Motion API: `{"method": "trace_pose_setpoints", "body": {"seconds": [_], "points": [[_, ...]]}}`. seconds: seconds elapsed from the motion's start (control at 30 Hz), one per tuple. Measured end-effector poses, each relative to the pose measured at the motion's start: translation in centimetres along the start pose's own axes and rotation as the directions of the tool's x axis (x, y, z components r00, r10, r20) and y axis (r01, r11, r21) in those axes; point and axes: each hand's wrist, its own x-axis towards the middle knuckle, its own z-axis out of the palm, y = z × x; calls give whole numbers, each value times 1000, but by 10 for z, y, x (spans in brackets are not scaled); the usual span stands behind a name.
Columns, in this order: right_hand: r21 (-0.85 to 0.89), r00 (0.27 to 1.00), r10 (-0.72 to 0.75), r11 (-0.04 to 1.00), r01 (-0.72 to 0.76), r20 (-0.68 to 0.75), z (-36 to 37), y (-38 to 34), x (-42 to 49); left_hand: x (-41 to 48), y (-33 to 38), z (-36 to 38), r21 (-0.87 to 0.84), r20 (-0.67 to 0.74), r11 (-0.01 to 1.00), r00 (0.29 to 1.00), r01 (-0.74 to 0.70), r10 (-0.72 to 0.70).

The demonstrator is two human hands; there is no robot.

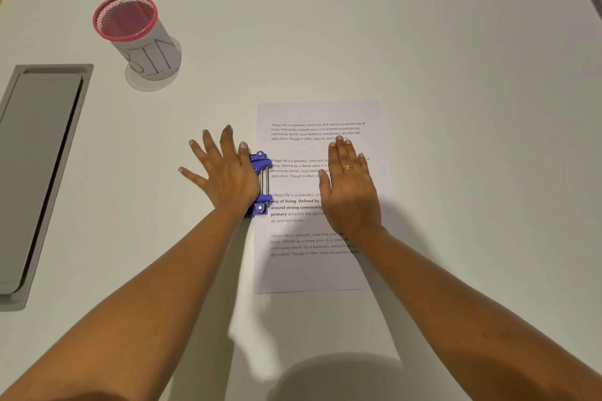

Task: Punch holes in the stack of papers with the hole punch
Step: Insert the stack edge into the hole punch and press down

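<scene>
Your two forearms reach across the white surface (423, 42), left hand (224, 172) spread flat pressing the blue hole punch (262, 184) clamped on the stack of papers' (312, 270) left edge, right hand (350, 189) open, palm down, apparently steadying the sheets.

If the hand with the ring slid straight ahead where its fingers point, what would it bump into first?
Nothing, it seems. The right hand lies flat on the stack of papers, fingers pointing toward the far edge. Beyond the sheet's top there is only bare table as far as the picture shows.
</scene>
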Motion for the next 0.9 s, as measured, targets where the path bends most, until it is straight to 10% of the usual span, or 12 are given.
{"method": "trace_pose_setpoints", "body": {"seconds": [0.9], "points": [[-43,993,-39,998,35,-112,4,2,-2,-4,5,-7,62,-35,997,998,-42,44]]}}
